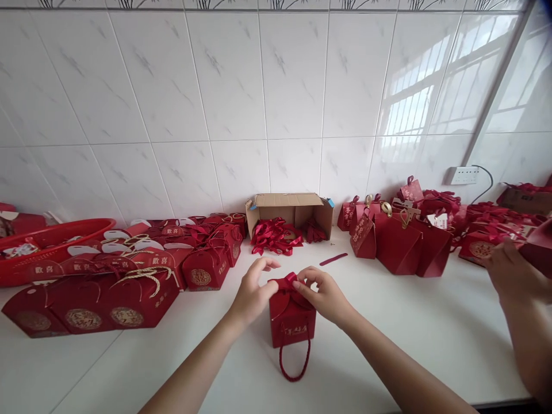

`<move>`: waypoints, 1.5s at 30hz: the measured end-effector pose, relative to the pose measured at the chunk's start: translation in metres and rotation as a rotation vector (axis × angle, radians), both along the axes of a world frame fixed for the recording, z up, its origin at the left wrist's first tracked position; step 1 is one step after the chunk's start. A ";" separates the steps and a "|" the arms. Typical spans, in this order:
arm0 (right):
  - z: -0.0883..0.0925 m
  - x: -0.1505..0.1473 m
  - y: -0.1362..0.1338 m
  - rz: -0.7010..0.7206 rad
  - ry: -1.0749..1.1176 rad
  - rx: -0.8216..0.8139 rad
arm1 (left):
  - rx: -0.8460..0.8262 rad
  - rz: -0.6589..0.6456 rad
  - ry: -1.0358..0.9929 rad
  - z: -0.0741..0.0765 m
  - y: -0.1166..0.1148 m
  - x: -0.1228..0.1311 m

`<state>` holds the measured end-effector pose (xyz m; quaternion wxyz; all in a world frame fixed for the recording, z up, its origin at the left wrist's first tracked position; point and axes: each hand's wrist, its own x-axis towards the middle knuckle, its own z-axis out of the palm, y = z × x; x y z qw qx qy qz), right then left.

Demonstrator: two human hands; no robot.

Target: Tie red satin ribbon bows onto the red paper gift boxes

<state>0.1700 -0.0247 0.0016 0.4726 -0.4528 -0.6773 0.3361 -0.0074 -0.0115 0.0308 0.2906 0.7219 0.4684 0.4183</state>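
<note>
A small red gift box (291,322) with gold lettering and a red cord handle stands on the white counter (388,322) in front of me. My left hand (252,293) pinches the box's top flap on the left, with the other fingers raised. On the right, my right hand (325,293) pinches a red ribbon bow (290,281) at the top of the box. Both hands meet over the box's closure.
An open cardboard carton (288,208) of red ribbons sits against the tiled wall. Finished red boxes (129,276) fill the left side beside a red basket (47,247). More red boxes (401,238) stand at the right. Another person's hand (509,270) holds a red box at the right edge.
</note>
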 end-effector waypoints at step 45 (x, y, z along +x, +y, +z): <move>-0.010 -0.016 -0.002 -0.087 0.270 -0.040 | 0.029 -0.149 -0.119 -0.031 0.011 0.000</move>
